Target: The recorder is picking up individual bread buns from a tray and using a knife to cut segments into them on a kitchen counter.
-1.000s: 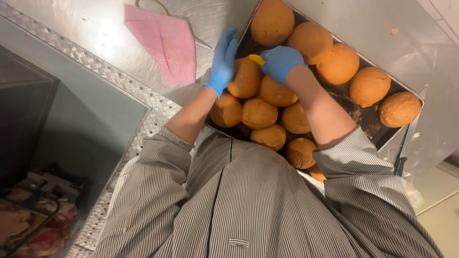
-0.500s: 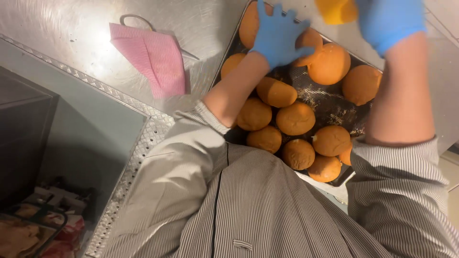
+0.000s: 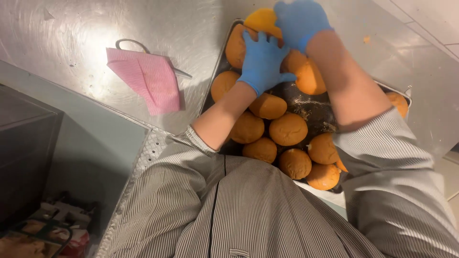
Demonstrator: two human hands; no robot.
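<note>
A dark metal baking tray [image 3: 216,71] on a steel table holds several round golden-brown buns [image 3: 288,129]. My left hand [image 3: 262,62], in a blue glove, lies with fingers spread over the buns near the tray's far left corner, touching one bun [image 3: 235,48]. My right hand [image 3: 300,21], also gloved in blue, is closed over a paler yellow-orange bun [image 3: 260,20] at the far end of the tray. The two hands are close together. My striped sleeves hide the tray's near and right edges.
A folded pink cloth [image 3: 148,79] lies on the steel table [image 3: 71,43] left of the tray, over a thin metal handle [image 3: 131,43]. A dark box [image 3: 24,148] sits lower left beside the table's perforated edge. A crumb [image 3: 367,39] lies far right.
My right hand, raised with the yellow bun half a second ago, has come down to the tray's far end. My left hand has shifted onto the buns beside it.
</note>
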